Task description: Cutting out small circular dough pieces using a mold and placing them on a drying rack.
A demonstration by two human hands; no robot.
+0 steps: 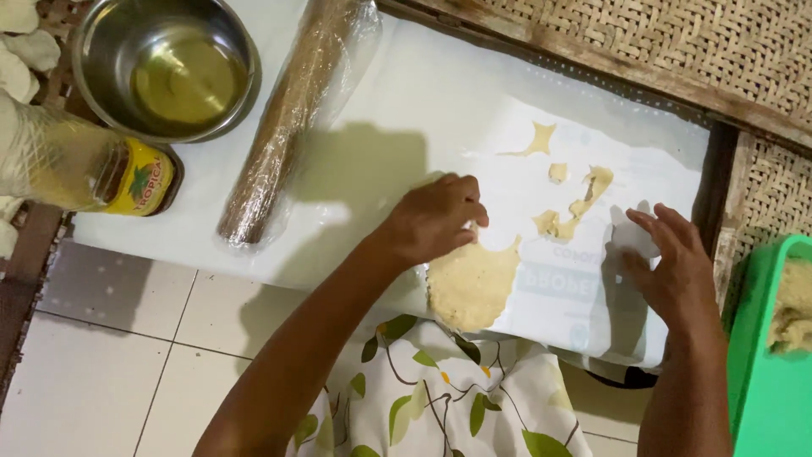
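Note:
A thin sheet of pale yellow dough [472, 284] lies on a white plastic-covered board [397, 101]. My left hand [436, 218] rests with curled fingers on the dough's upper edge, pinching it. My right hand [672, 262] is at the board's right side and holds a small white cutter-like piece [633, 237] between its fingers. Several dough scraps [575, 203] lie between the two hands, and one more scrap [540, 138] lies farther back.
A plastic-wrapped rolling pin [292, 110] lies diagonally at the back left. Beside it stand a steel bowl of oil [165, 68] and a yellow-labelled bottle [127, 176]. A green tub with dough [774, 338] sits at the right edge. Woven matting [677, 42] lies behind the board.

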